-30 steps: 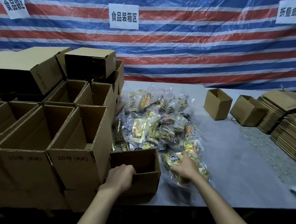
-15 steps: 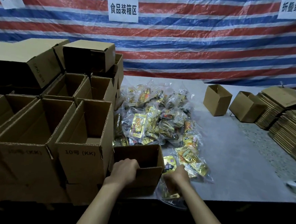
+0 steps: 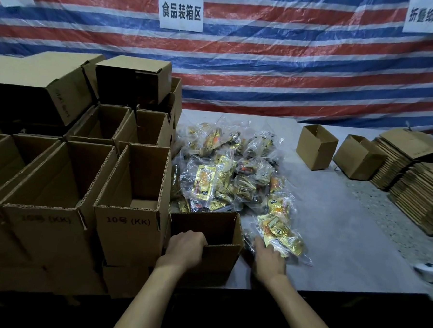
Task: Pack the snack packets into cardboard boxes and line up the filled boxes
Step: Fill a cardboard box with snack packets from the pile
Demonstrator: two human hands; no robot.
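Now the left hand (image 3: 186,247) grips the near rim of a small open box (image 3: 220,260), its fingers curled over the edge and hidden inside. The box stands upright at the front edge of the grey table (image 3: 344,233), and the part of its inside that shows is dark; whether it holds anything cannot be told.

Just right of the box, the right hand (image 3: 268,260) lies low on the table with its back up. Its fingers are stretched forward and close together, and they rest on the near edge of a clear bag (image 3: 282,236) of yellow snack packets. It presses or touches the bag and does not pinch it. The bag lies flat, apart from the box.

Behind both, a heap of snack packets (image 3: 225,174) in clear wrap covers the middle of the table and reaches the back wall of the open box.

To the left, taller open boxes (image 3: 58,185) stand packed side by side. The nearest one, marked "10号 (KK)" (image 3: 129,224), touches the small box's left side. More boxes are stacked on top of them at the back.

Far right, two small boxes (image 3: 316,146) sit near stacks of flattened cartons (image 3: 419,189). A striped tarp (image 3: 265,66) with a white sign (image 3: 180,11) hangs behind. A white object (image 3: 428,272) at the right edge is too blurred to name.
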